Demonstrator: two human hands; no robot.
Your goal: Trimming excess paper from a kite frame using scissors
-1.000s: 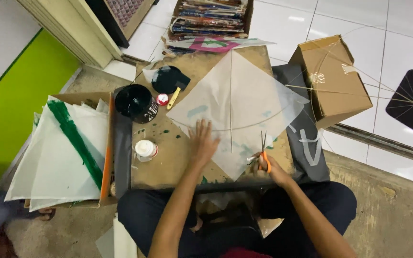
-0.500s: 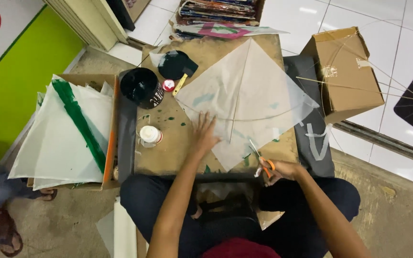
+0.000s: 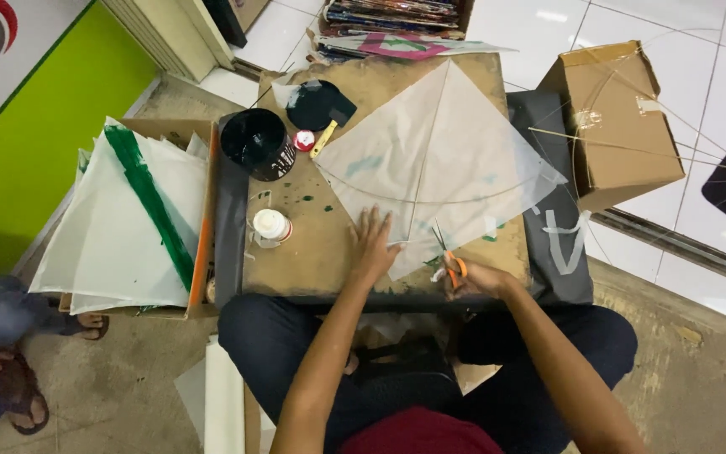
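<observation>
A black pot [image 3: 255,143] stands at the board's [image 3: 313,252] far left, with a small red-and-white lid [image 3: 304,140] and a yellow knife [image 3: 323,139] just right of it. A white jar [image 3: 271,225] sits nearer. Left, a box [image 3: 203,210] holds stacked white sheets [image 3: 119,227]. Far right lies a cardboard carton [image 3: 615,118].

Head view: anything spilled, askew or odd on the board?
Green paint spots dot the board near the black pot. The kite overhangs the board's right edge. Left hand presses it; right hand holds scissors.
</observation>
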